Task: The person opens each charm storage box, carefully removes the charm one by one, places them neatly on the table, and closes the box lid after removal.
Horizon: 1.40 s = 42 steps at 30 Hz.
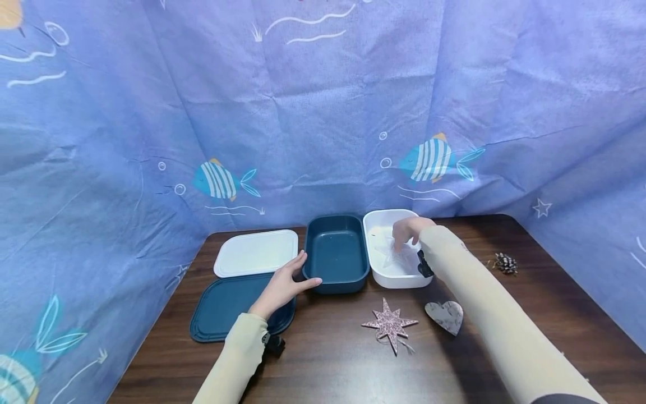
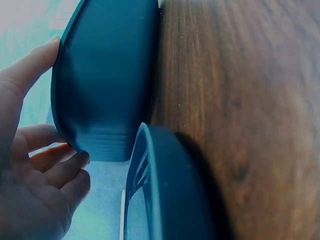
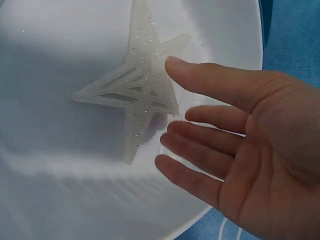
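My left hand [image 1: 285, 285] touches the rim of a dark blue rectangular container [image 1: 337, 285] at its near left corner. In the left wrist view the thumb and fingers [image 2: 62, 167] lie spread along that rim. A white container [image 1: 401, 281] stands right beside the blue one. My right hand [image 1: 407, 231] reaches into it with relaxed, parted fingers. Inside lies a pale glittery star ornament [image 3: 140, 85], flat on the bottom; the thumb hovers by its edge, and whether it touches cannot be told. The right hand holds nothing.
On the table's left lie a white lid [image 1: 257, 252] and a dark blue lid [image 1: 217, 308]. A pink glitter star [image 1: 388, 324] and a grey heart [image 1: 446, 316] lie in front. Far right sits a pine cone [image 1: 506, 264]. A fish-printed curtain [image 1: 323, 112] hangs behind.
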Available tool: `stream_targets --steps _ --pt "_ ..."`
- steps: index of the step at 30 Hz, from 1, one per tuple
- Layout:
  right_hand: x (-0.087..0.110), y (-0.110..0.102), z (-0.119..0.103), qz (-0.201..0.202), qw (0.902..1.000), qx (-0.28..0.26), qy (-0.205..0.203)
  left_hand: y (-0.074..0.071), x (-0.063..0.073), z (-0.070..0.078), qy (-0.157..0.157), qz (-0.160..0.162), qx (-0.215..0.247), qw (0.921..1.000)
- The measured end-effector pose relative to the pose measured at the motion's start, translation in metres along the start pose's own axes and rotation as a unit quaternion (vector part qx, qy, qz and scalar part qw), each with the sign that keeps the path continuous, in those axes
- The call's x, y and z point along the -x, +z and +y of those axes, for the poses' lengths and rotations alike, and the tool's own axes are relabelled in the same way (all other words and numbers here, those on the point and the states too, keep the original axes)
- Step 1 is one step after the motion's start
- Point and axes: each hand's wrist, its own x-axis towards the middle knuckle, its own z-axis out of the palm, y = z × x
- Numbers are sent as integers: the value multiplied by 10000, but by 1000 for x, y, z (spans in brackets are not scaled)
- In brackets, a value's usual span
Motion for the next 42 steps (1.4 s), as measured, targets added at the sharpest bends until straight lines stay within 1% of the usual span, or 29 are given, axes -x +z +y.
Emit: stream_targets --steps 4,9,13,21,28,31,35,36,39,42 --pt "0 5 -2 27 9998 181 -56 1 -1 -1 40 17 -7 10000" --pt "1 7 -3 391 9983 436 -27 1 -1 -1 54 31 -7 10000" --pt "1 8 -2 558 9977 372 50 1 -1 -2 55 19 -7 10000" --pt "5 13 -4 239 9994 124 211 1 0 -1 47 48 -51 10000" --pt "12 18 -10 305 9984 -185 433 0 0 -1 32 33 -43 10000" --pt "13 19 -14 383 9984 34 414 0 0 -1 31 48 -34 10000" --pt "10 21 -15 537 9955 768 128 1 0 -1 28 32 -11 10000" --pt "9 21 -15 566 9947 856 88 1 0 0 21 26 -13 10000" --pt "7 21 -14 561 9944 894 15 1 1 0 -9 27 -19 10000" --pt "4 20 -13 493 9963 699 0 1 1 0 -19 40 -16 10000"
